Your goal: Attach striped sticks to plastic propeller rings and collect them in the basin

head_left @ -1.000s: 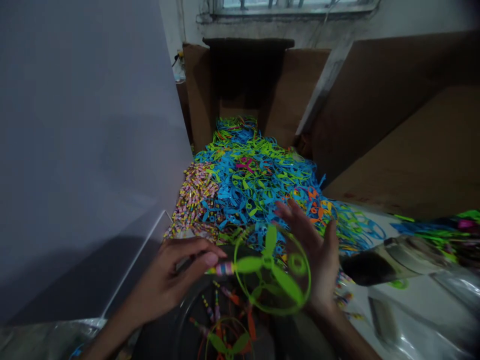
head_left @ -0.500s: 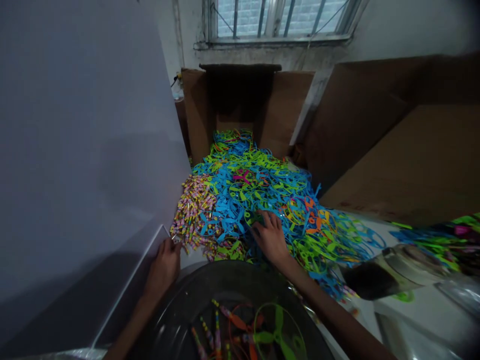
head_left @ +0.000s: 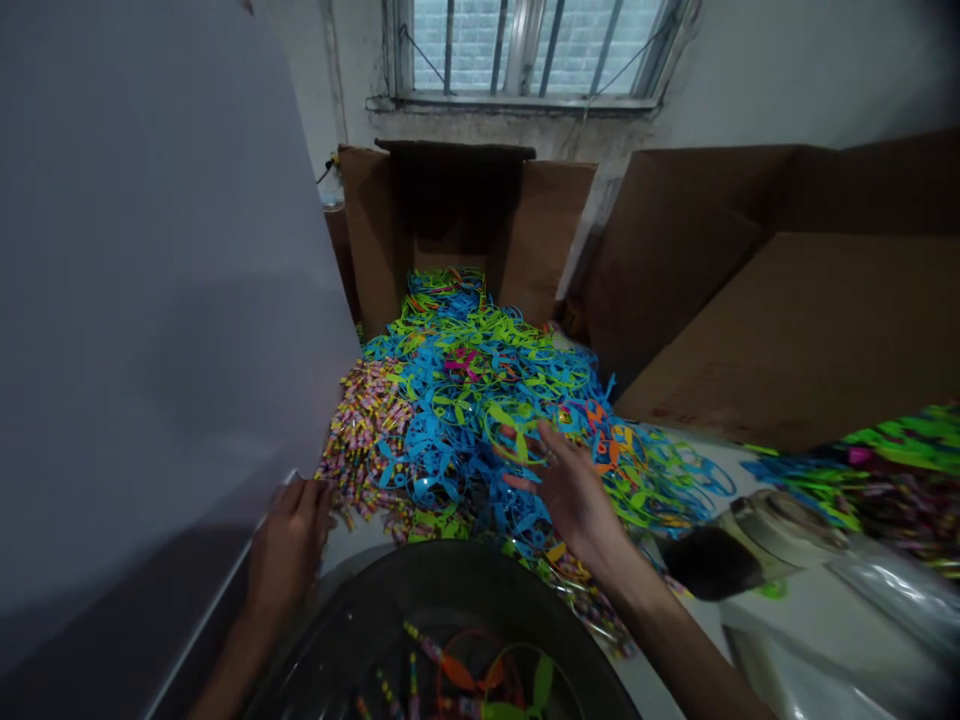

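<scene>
Toward the desk's near edge, in the head view, the right hand (head_left: pixel 574 490) hangs open, fingers spread, over the heap of blue and green propellers (head_left: pixel 465 390). Its fingertips are at a green ring propeller (head_left: pixel 517 425) but not closed on it. The left hand (head_left: pixel 289 545) curls down at the near-left fringe of the striped sticks (head_left: pixel 364 430); whether it grips one is hidden. A dark basin (head_left: pixel 420 580) sits just before both wrists. A grey panel (head_left: pixel 150 300) crowds the left side, and cardboard boxes (head_left: pixel 787 330) wall the far and right edges.
</scene>
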A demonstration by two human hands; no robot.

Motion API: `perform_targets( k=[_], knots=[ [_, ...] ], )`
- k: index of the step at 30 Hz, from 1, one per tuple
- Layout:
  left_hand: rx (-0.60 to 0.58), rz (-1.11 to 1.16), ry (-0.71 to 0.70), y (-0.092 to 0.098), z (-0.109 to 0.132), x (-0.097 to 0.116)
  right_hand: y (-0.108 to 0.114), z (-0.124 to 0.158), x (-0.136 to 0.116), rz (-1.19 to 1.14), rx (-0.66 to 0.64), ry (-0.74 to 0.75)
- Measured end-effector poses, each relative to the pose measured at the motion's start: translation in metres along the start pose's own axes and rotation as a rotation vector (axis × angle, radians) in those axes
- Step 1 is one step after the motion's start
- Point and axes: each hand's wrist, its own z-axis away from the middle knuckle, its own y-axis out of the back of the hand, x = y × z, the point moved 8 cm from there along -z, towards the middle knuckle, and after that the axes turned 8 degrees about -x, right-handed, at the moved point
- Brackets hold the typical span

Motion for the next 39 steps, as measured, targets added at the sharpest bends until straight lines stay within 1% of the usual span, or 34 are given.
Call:
perform_targets(
  k=[2, 3, 5, 6, 7, 9, 12, 14, 15, 18, 20, 22, 26, 28, 31, 35, 39],
  knots=[
    [0.020, 0.068, 0.096, 0.007, -0.005, -0.004, -0.006, 0.010, 0.010, 0.007, -0.023, -0.048],
    [0.003, 0.160, 0.168, 0.009, -0.007, -0.007, -0.007, 0.015, 0.014, 0.010, -0.027, -0.057],
    [-0.078, 0.477, 0.311, 0.011, -0.008, -0.006, -0.012, 0.022, 0.021, 0.006, -0.043, -0.081],
    [-0.139, 0.673, 0.363, 0.011, -0.008, 0.001, -0.014, 0.026, 0.024, 0.005, -0.055, -0.103],
    [-0.202, 0.852, 0.388, 0.013, -0.007, 0.012, -0.017, 0.030, 0.028, 0.003, -0.067, -0.132],
    [-0.291, 1.070, 0.359, 0.024, -0.003, 0.041, -0.023, 0.037, 0.034, -0.023, -0.079, -0.189],
    [-0.438, 1.186, 0.228, 0.040, 0.009, 0.089, -0.037, 0.047, 0.041, -0.121, -0.114, -0.249],
    [-0.517, 1.135, 0.128, 0.045, 0.019, 0.114, -0.048, 0.052, 0.042, -0.167, -0.151, -0.245],
    [-0.530, 1.069, 0.080, 0.047, 0.023, 0.124, -0.053, 0.054, 0.042, -0.173, -0.157, -0.228],
    [-0.495, 0.856, -0.044, 0.050, 0.029, 0.142, -0.062, 0.060, 0.038, -0.179, -0.111, -0.186],
    [-0.477, 0.810, -0.093, 0.050, 0.029, 0.149, -0.068, 0.065, 0.039, -0.208, -0.087, -0.215],
    [-0.445, 0.824, -0.111, 0.051, 0.028, 0.153, -0.074, 0.070, 0.040, -0.247, -0.087, -0.248],
    [-0.275, 0.792, -0.098, 0.062, 0.026, 0.153, -0.080, 0.078, 0.038, -0.271, -0.126, -0.231],
    [-0.225, 0.736, -0.099, 0.066, 0.028, 0.153, -0.082, 0.080, 0.038, -0.258, -0.155, -0.220],
    [-0.205, 0.671, -0.127, 0.068, 0.032, 0.156, -0.085, 0.083, 0.040, -0.233, -0.181, -0.222],
    [-0.167, 0.594, -0.168, 0.070, 0.036, 0.161, -0.086, 0.084, 0.041, -0.258, -0.143, -0.220],
    [-0.214, 0.621, -0.165, 0.066, 0.038, 0.164, -0.087, 0.085, 0.040, -0.287, -0.117, -0.202]
  ],
)
